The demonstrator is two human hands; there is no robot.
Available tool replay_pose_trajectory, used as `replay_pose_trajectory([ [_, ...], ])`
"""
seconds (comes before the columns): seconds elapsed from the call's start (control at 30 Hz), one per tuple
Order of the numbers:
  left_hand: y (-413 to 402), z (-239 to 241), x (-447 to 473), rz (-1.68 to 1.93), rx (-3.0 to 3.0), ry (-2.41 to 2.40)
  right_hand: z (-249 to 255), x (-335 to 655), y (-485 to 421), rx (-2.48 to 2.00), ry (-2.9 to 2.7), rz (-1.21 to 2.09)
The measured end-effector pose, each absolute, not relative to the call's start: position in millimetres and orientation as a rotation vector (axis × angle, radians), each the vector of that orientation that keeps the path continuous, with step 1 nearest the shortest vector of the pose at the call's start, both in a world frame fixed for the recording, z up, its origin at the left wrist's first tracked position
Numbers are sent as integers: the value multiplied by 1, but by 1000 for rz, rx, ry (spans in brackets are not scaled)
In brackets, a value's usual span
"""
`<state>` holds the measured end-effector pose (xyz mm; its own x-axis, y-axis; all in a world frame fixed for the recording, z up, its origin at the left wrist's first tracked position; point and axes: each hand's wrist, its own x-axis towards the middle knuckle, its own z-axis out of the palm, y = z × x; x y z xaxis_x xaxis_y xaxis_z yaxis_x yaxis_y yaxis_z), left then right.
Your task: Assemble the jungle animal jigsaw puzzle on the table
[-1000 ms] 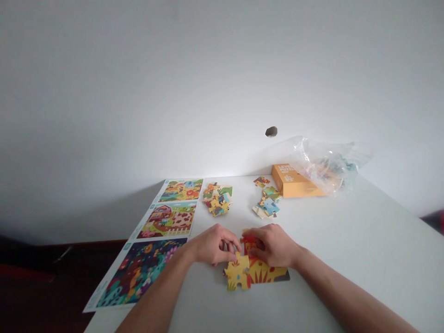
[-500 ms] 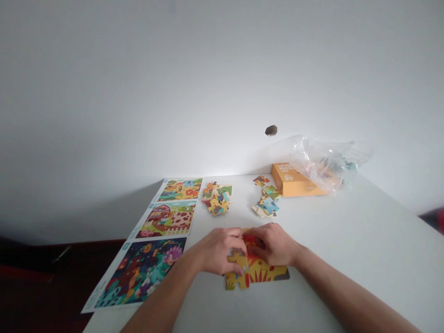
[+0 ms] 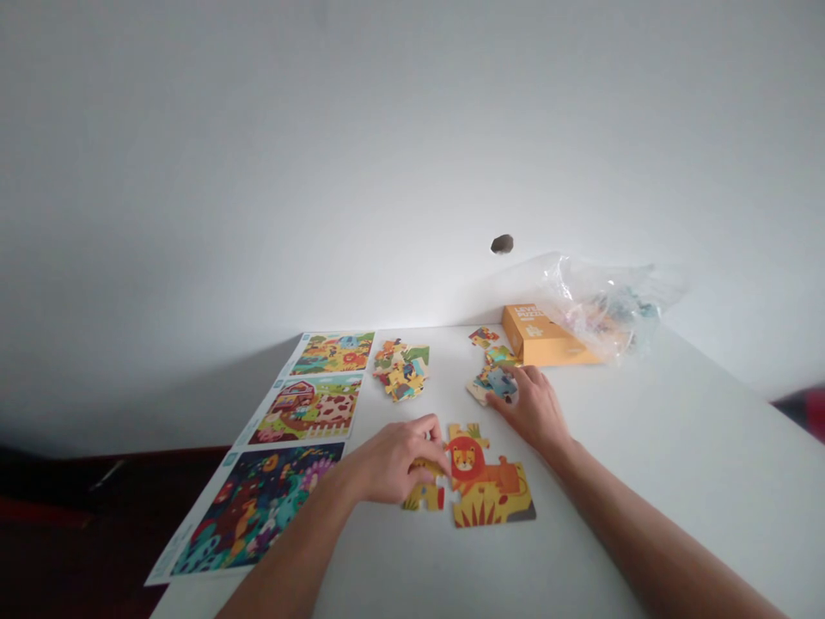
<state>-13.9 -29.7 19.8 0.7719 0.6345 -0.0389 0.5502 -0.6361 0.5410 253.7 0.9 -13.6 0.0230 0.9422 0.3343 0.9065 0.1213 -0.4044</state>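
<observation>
My left hand has its fingers bent over a yellow puzzle piece, which lies slightly apart from the joined pieces to its right. Those joined puzzle pieces show an orange-red lion on yellow ground, flat on the table. Farther back, my right hand reaches over a small pile of puzzle pieces, thumb and fingers spread at its right side. Whether the fingertips touch a piece is hard to make out. A second pile of puzzle pieces lies to the left of it.
A sheet with three pictures lies along the table's left edge. At the back right stands an orange box, partly under a clear plastic bag with pieces inside. The white wall rises behind the table.
My right hand has left the lion pieces and moved back to the small pile. My left hand has shifted slightly left with the yellow piece, which now lies separated from the lion section.
</observation>
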Motion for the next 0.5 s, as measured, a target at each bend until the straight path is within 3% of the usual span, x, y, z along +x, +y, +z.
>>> replay_pose_trajectory([
  [0.5,-13,3,-31,531,2363,1257,-14,250,-3,-1814,-1963,150],
])
